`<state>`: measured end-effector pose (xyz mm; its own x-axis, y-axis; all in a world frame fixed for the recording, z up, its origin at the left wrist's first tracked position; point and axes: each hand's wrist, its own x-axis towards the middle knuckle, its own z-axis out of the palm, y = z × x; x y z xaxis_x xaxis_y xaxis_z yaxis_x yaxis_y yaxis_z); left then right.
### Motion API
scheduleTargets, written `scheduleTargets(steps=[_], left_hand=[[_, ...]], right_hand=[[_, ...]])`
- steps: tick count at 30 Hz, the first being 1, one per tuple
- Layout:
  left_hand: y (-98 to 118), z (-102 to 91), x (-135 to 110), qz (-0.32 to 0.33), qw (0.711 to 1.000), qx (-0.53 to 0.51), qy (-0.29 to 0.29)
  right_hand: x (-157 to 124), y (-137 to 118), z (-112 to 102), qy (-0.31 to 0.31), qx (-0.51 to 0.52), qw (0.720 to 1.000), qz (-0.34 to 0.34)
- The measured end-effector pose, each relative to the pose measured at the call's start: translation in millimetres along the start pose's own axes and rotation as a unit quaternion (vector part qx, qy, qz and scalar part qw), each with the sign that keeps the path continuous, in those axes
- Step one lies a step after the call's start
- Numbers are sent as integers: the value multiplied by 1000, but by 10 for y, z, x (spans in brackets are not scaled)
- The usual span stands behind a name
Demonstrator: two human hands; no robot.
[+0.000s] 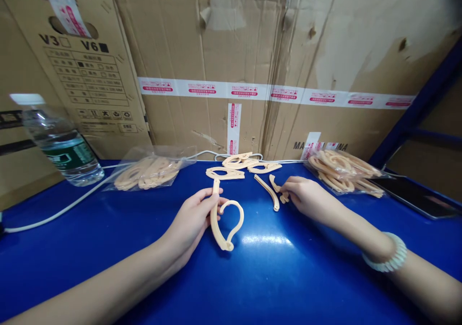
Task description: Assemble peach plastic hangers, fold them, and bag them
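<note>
My left hand (193,219) is closed on a beige plastic hook-shaped piece (225,221), holding its straight stem with the loop hanging to the right over the blue table (252,277). My right hand (306,197) rests on the table with its fingers pinched on a small beige curved piece (279,190). A loose curved strip (269,192) lies just left of that hand. Several more beige pieces (240,166) lie in a small heap beyond both hands.
A clear bag of beige pieces (147,171) lies at the back left, another bag (342,171) at the back right. A water bottle (59,142) stands far left, with a white cable (65,207) beside it. A dark tablet (415,195) lies right. Cardboard boxes (231,65) wall the back.
</note>
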<state>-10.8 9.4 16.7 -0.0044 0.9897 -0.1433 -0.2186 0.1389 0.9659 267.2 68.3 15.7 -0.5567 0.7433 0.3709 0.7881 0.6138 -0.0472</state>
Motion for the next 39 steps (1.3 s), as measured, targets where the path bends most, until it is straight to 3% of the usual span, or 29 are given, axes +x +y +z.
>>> scheduleTargets(steps=[3,5,7,10,14,17,23,25,28,30,31,34,36,37,39], left_hand=[[-3,13,2,-3,1000,-4,9],[-10,21,0,-4,1000,-8,13],[-20,29,-10,-7,1000,-12,13],[-38,47,-41,-10,1000,-20,-3],[-58,96,-95,-20,997,-70,-13],[-52,152,-132,-46,990,-129,-3],[-5,215,-179,-55,985,-164,1],[-9,194,-175,-20,992,-124,4],[-27,119,-147,108,993,-20,32],[-32,59,-129,228,967,98,57],[-32,32,-125,291,939,175,61],[-42,-11,-151,453,798,396,-10],[-73,-7,-186,504,713,477,-99],[-95,1,-201,509,688,498,-138],[-142,17,-217,493,676,516,-183]], right_hand=[[-32,-222,-86,44,30,998,-39],[-73,-441,-148,73,77,987,-120],[-128,-668,-188,55,90,971,-212],[-208,-917,-172,22,65,962,-264],[-254,-1009,-56,31,59,964,-258],[-252,-991,0,4,81,971,-224],[-251,-973,-19,-8,103,977,-185],[-252,-960,-34,-6,129,977,-168],[-246,-919,-53,4,157,977,-143],[-239,-889,-63,16,165,978,-129],[-235,-877,-67,22,167,978,-123],[-227,-860,-70,39,166,979,-112],[-228,-864,-65,42,158,980,-116],[-231,-868,-62,42,153,980,-118],[-237,-880,-57,41,148,980,-128]])
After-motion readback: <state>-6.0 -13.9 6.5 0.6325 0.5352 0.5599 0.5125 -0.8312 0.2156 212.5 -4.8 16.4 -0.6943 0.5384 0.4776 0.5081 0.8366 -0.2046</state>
